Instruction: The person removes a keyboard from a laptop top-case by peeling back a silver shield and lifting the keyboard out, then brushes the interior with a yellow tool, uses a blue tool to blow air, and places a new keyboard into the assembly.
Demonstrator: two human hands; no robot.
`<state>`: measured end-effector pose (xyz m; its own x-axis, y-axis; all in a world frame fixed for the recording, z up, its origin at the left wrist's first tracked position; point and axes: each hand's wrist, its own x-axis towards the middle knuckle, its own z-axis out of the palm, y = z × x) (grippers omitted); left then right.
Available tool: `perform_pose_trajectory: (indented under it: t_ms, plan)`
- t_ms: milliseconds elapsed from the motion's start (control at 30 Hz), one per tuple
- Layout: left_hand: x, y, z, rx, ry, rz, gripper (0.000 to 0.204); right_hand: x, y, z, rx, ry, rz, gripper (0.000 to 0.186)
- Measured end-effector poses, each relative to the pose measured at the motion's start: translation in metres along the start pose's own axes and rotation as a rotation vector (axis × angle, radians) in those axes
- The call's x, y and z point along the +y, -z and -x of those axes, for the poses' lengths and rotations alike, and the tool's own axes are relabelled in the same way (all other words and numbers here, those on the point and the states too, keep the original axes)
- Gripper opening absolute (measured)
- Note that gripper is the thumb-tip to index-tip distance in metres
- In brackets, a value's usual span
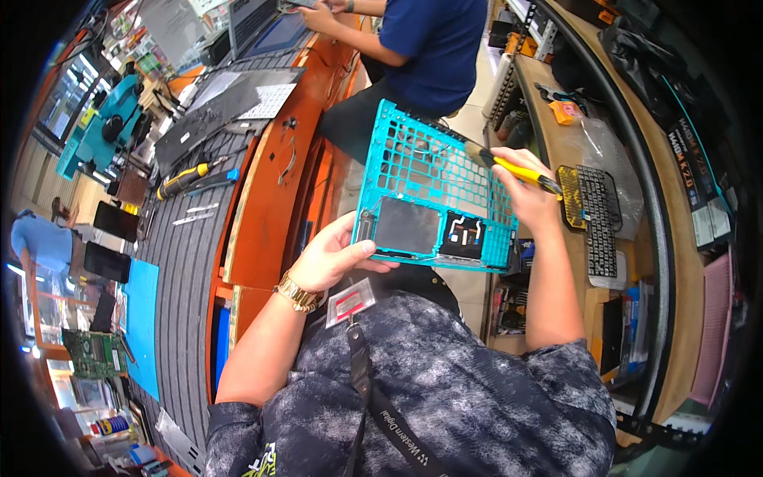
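Note:
Held at its lower left corner by my left hand (340,253) is a turquoise laptop top case (459,203), with an open key grid, a dark touchpad square (405,222) and a black cutout with small cables (463,234). My right hand (527,189) grips a brush with a yellow-and-black handle (524,171), its pale bristles at the grid's upper right edge. A gold watch (300,294) is on my left wrist. A badge (350,300) on a black lanyard hangs below the case.
A co-worker in dark blue (429,40) works beyond the case. The left bench's striped mat (183,302) bears tools, a blue pad (141,302), a circuit board (91,352) and keyboard parts. A shelf unit on the right holds keyboards (594,207) and boxes. Another person (44,246) is far left.

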<state>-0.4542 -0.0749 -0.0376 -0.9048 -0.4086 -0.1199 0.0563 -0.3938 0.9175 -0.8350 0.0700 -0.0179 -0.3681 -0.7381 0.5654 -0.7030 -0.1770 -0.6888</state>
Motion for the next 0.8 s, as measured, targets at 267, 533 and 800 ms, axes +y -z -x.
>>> perform_pose_trajectory:
  t_ms: [267, 533, 800]
  plan:
    - [0.008, -0.007, 0.005, 0.002, 0.021, 0.044, 0.082, -0.006, 0.006, 0.004, -0.016, -0.002, 0.039, 0.029]
    - [0.006, -0.004, 0.007, 0.029, 0.018, 0.050, 0.081, -0.001, 0.014, 0.009, -0.056, -0.004, 0.074, 0.031]
    - [-0.004, -0.004, -0.007, 0.011, 0.070, 0.025, 0.064, -0.008, 0.020, 0.016, -0.140, -0.112, 0.027, 0.024]
